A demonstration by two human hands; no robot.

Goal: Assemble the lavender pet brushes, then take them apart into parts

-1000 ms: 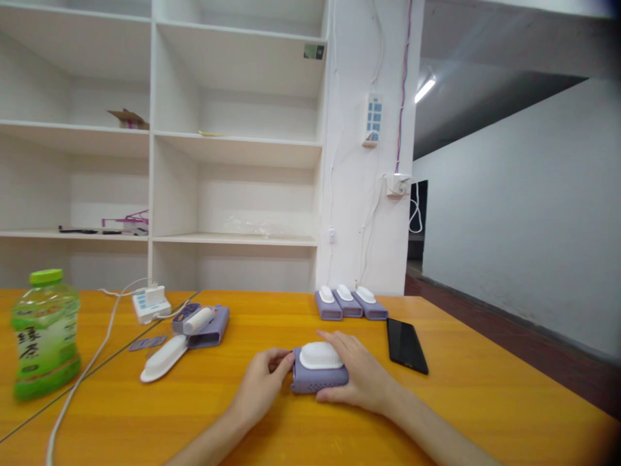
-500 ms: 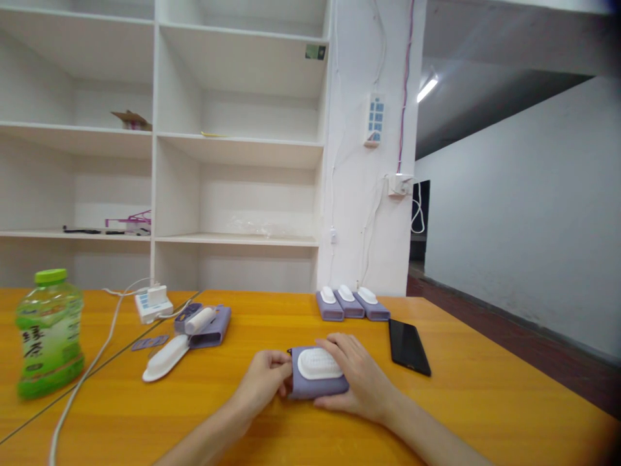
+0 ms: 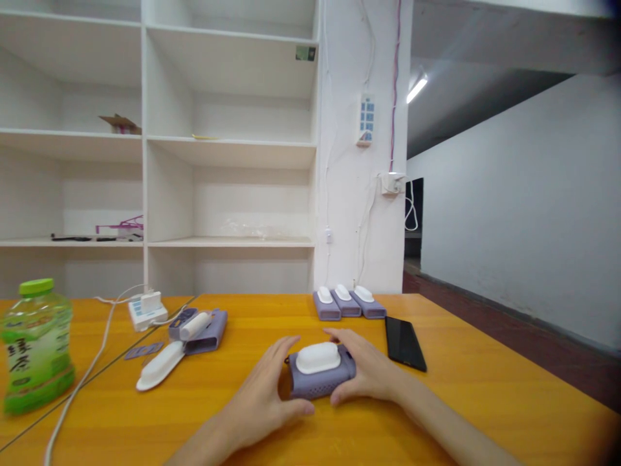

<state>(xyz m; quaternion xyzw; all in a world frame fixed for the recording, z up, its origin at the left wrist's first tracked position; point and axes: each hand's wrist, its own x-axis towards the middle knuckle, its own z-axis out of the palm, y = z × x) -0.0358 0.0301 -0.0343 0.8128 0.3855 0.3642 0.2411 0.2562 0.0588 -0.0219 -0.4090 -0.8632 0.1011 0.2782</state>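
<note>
A purple plastic case (image 3: 323,382) with small holes along its front side sits at the front middle of the table, a white oval piece (image 3: 317,358) on its top. My right hand (image 3: 366,369) grips the case's right end, thumb in front and fingers behind. My left hand (image 3: 264,388) curves around the left end with thumb and fingers spread apart, close to the case. A small dark loop shows at the case's upper left corner.
Three similar purple cases (image 3: 348,310) with white tops stand by the wall. A black phone (image 3: 405,343) lies to the right. At left are another purple case (image 3: 213,333), a white oval piece (image 3: 160,367), a power strip (image 3: 147,314), a white cable (image 3: 92,362) and a green-capped bottle (image 3: 39,349).
My left hand has let go of the case's left edge and spread its fingers. The case has turned slightly, so its holed front side shows. My right hand stays at its right end.
</note>
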